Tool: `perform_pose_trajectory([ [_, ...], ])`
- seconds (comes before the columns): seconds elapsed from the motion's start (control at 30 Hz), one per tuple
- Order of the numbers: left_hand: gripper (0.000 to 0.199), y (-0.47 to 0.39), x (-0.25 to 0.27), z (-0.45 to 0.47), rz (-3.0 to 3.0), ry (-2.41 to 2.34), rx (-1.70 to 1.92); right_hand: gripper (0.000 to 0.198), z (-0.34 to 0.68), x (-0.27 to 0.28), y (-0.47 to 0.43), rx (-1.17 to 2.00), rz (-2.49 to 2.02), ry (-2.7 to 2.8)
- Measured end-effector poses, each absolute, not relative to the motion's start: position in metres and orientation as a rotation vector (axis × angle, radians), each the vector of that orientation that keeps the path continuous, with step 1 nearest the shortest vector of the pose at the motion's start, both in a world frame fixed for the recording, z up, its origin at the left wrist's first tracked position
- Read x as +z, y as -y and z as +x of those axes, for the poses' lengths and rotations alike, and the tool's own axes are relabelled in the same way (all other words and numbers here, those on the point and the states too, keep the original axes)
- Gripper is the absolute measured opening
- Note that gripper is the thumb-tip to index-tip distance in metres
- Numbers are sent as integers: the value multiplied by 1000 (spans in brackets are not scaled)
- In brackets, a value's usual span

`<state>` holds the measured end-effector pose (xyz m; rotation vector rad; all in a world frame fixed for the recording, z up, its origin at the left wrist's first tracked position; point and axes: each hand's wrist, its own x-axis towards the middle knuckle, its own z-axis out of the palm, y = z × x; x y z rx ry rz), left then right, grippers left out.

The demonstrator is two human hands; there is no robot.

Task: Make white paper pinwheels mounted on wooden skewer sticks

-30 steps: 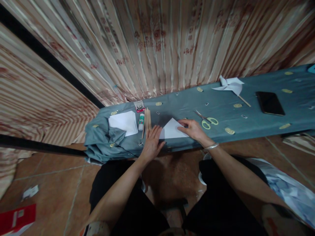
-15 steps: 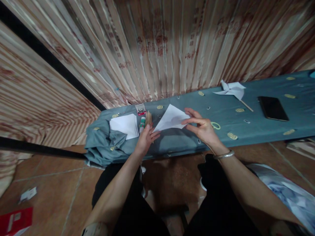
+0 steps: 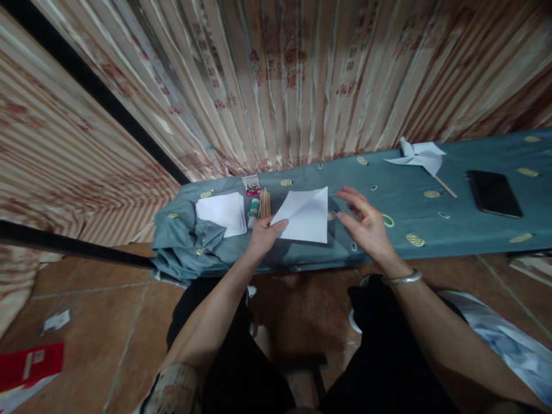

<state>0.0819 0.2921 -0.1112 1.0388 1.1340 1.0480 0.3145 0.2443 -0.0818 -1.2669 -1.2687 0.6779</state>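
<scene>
Striped curtain (image 3: 276,103) backs a blue cloth (image 3: 474,237), where stack (image 3: 219,211), glue (image 3: 255,208) and sticks (image 3: 265,203) crowd the left hand (image 3: 264,234), thumb and fingers pinching the sheet (image 3: 304,215) by its left corner near the cloth's front edge. That pinch seems best light, to spare it a crease, while the right hand (image 3: 366,224), spread wide just off the sheet's right edge, has more room rightward, past the green loop (image 3: 392,220), before pinwheel (image 3: 418,157) and phone (image 3: 495,194)

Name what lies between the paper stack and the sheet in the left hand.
In the head view, a glue stick and wooden sticks lie there, with a small box behind them.
</scene>
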Motion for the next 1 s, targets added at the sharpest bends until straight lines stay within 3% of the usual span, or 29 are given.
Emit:
perform_pose_trajectory([
  [0.1,32,-297,-114,83,1081,-1163,1135,50,310,-89,-250,893,-1299,964],
  [0.27,26,-295,-112,87,1278,-1191,1119,51,286,-89,-248,1309,-1284,868],
  [0.57,25,-295,-107,88,1373,-1196,1176,53,271,-105,-257,1211,-1318,867],
  [0.67,28,-298,-105,84,1270,-1212,1184,51,292,-100,-258,1030,-1421,1113],
  [0.83,34,-303,-93,72,1110,-1225,1279,35,360,-89,-252,155,-2161,1577],
  [1.0,37,-306,-87,61,968,-1208,1356,40,402,-100,-241,64,-2587,1841],
])
